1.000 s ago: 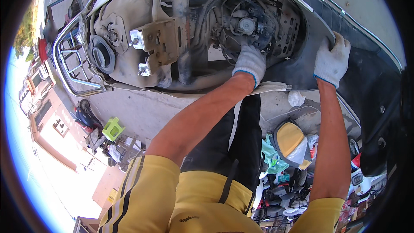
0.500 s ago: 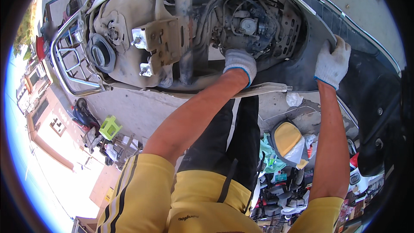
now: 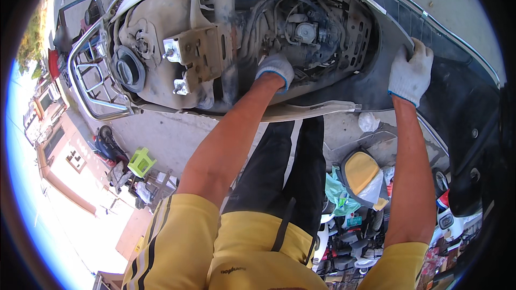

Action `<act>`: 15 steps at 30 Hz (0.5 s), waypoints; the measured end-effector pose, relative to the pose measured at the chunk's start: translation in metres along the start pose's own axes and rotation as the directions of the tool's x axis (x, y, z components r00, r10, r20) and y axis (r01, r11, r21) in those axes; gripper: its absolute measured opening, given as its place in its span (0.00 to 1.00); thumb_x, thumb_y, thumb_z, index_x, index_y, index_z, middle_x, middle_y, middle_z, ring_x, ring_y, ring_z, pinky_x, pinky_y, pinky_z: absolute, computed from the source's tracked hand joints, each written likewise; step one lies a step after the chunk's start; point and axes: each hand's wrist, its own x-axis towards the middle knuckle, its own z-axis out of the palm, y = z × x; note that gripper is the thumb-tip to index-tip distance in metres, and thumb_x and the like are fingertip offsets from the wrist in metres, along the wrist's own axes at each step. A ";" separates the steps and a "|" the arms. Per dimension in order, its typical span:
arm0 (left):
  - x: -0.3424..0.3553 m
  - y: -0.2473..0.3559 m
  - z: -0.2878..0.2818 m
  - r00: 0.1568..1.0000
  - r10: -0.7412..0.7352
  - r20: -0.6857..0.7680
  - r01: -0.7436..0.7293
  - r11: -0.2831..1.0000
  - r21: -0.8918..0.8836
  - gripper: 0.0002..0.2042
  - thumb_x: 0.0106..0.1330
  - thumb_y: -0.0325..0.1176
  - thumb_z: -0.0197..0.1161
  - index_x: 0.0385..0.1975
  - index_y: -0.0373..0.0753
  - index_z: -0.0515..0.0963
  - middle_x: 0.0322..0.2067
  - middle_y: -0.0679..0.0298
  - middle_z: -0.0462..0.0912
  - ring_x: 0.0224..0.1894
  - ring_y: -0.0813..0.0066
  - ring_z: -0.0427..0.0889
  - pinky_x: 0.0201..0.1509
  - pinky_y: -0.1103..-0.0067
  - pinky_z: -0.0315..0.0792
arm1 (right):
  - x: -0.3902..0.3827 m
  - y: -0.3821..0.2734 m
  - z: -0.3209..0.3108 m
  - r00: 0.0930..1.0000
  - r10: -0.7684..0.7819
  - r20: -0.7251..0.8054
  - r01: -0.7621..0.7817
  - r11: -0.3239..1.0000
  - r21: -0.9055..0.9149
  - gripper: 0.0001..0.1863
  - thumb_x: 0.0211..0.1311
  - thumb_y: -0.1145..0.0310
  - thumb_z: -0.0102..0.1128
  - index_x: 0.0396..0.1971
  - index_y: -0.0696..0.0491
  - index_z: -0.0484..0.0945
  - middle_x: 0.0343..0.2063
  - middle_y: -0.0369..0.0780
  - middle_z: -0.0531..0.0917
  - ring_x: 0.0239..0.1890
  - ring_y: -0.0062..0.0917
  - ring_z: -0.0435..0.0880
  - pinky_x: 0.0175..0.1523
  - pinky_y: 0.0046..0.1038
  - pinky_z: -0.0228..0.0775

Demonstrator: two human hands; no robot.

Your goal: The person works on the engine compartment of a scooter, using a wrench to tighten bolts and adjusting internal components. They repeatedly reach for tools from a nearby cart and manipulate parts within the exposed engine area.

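Below me is an opened-up scooter [image 3: 156, 8] without its seat, its dusty inner frame and engine bay exposed. My left hand [image 3: 275, 68], in a white knit glove with a blue cuff, reaches into the bay beside the hoses and cables [image 3: 257, 24]. Its fingers point down and away, so what they touch is hidden. To its right lies the engine [image 3: 307, 33], with a round metal cap on top. My right hand [image 3: 411, 72], gloved the same way, is closed over the edge of the dark body panel [image 3: 382, 83] at the scooter's right end.
A chrome rear rack [image 3: 99, 104] curves round the left end, beside a round black filler cup [image 3: 128, 69]. A metal bracket [image 3: 207, 53] stands up mid-frame. Behind my legs are a green stool [image 3: 141, 162], a yellow-and-grey seat-like piece [image 3: 361, 174] and a heap of parts [image 3: 355, 236].
My left hand has moved left within the bay, away from the engine toward the cables. My right hand keeps its hold on the panel edge while the view shifts slightly.
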 end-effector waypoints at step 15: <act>-0.032 0.012 -0.010 0.938 -0.202 -0.280 0.109 0.943 -0.315 0.22 0.68 0.33 0.57 0.62 0.39 0.77 0.62 0.44 0.79 0.63 0.43 0.80 0.65 0.58 0.76 | 0.000 -0.008 -0.007 0.998 0.051 0.035 -0.053 0.997 0.050 0.13 0.66 0.66 0.62 0.49 0.47 0.84 0.51 0.43 0.81 0.48 0.44 0.87 0.55 0.40 0.79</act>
